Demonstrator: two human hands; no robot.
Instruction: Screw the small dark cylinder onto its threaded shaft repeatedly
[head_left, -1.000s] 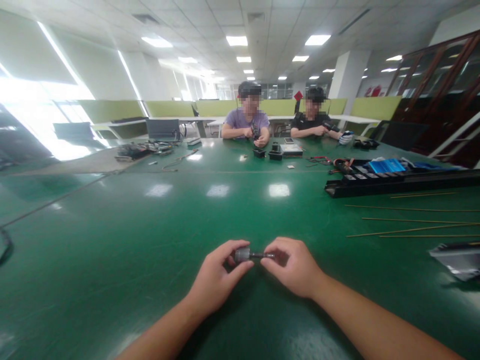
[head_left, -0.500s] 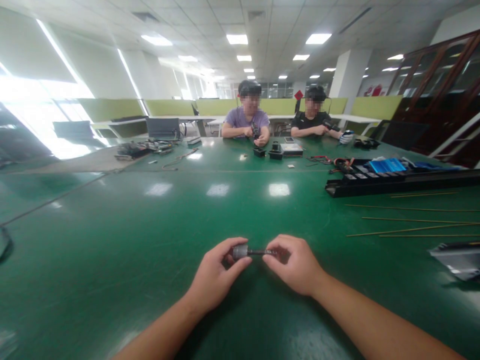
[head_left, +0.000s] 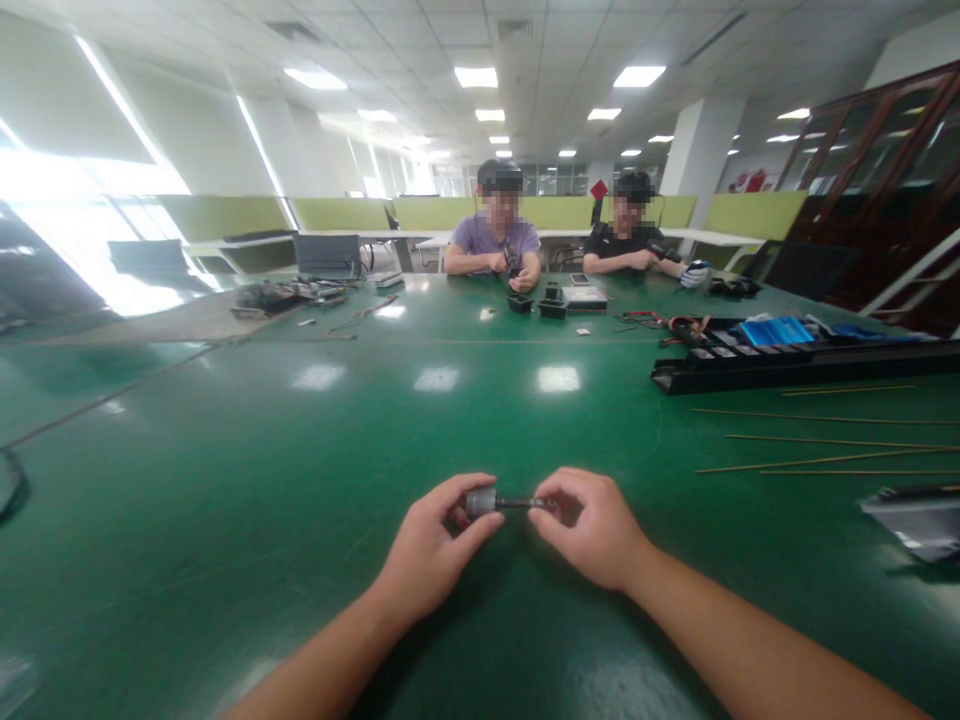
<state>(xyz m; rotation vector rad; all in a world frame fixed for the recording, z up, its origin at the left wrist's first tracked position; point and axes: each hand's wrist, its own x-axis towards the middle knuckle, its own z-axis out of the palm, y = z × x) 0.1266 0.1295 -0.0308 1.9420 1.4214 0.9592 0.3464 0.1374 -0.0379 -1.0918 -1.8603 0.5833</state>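
Low in the middle of the head view, a short grey cylinder (head_left: 481, 502) lies sideways between the thumb and fingers of my left hand (head_left: 439, 545). A thin dark shaft (head_left: 514, 503) runs to the right from the cylinder, in line with it. My right hand (head_left: 596, 530) pinches the far end of this shaft with thumb and fingertips. The shaft's tip is partly hidden by those fingers, and its exact kind is too blurred to make out. Both hands are just above the green table (head_left: 360, 430).
Thin brass-coloured rods (head_left: 825, 438) lie to the right, before a long black channel (head_left: 795, 370) bearing a blue packet (head_left: 776, 330). A silvery bag (head_left: 911, 520) sits nearer. Across the table two people handle dark tools beside small black boxes (head_left: 553, 309). Parts (head_left: 277, 295) are heaped at far left.
Almost nothing differs. My right fingertips have shifted very slightly along the shaft; my left hand keeps its hold on the cylinder.
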